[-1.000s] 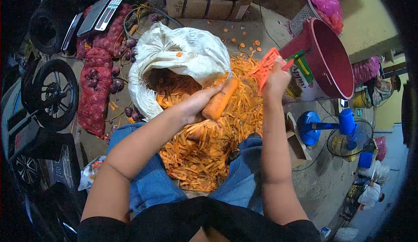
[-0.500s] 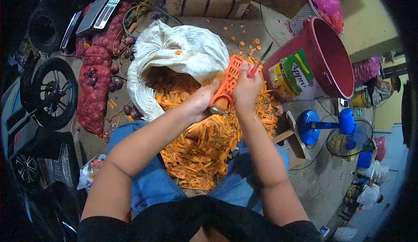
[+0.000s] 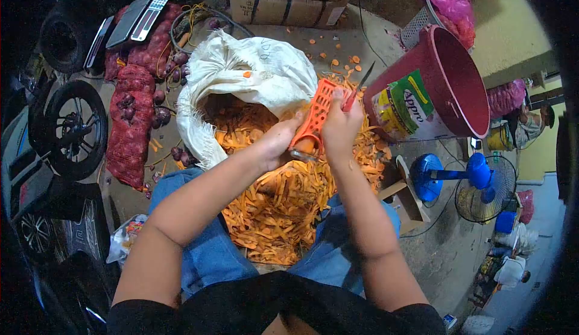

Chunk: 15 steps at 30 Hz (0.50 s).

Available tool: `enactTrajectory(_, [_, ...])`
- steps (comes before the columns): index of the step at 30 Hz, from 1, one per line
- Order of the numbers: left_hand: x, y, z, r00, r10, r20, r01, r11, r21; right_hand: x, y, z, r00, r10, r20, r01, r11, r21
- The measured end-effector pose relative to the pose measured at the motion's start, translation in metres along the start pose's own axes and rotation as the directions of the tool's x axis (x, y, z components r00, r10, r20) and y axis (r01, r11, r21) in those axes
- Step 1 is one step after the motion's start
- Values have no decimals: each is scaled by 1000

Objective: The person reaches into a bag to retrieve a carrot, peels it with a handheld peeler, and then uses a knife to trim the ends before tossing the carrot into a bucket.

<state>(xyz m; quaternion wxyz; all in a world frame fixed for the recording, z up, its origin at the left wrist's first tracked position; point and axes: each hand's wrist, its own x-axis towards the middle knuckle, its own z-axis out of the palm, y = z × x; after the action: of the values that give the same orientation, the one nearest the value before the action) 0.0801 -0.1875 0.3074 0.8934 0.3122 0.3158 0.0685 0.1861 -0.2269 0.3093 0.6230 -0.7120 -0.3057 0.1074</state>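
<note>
My right hand (image 3: 342, 124) is closed around an orange plastic peeler (image 3: 320, 109) with a perforated handle. A knife (image 3: 366, 75) with a red grip sticks out of the same hand, its dark blade pointing up and away. My left hand (image 3: 280, 139) is closed on a carrot (image 3: 306, 145), mostly hidden by the fingers and the peeler, whose wide end lies over it. Below both hands, between my knees, spreads a heap of orange carrot peelings (image 3: 271, 214). Just beyond lies an open white woven sack (image 3: 247, 79), with more peelings at its mouth.
A tilted dark red bucket (image 3: 392, 82) stands to the right, near a blue fan (image 3: 479, 172) and a cardboard box (image 3: 410, 208). Red net bags of onions (image 3: 129, 130) lie left, with a scale (image 3: 145, 18) on top. Carrot slices (image 3: 335, 62) dot the floor ahead.
Both hands stay almost in place, with the peeler and knife shifted only slightly. The fan head at the right has turned a little.
</note>
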Motion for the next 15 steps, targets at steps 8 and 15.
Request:
enactTrajectory(8, [-3, -9, 7, 997, -60, 47, 56, 996, 69, 65, 16, -50, 863, 284, -417, -258, 959, 119])
enactTrajectory(15, [5, -1, -2, 1000, -18, 5, 18, 999, 47, 5, -6, -4, 995, -57, -79, 59, 998, 17])
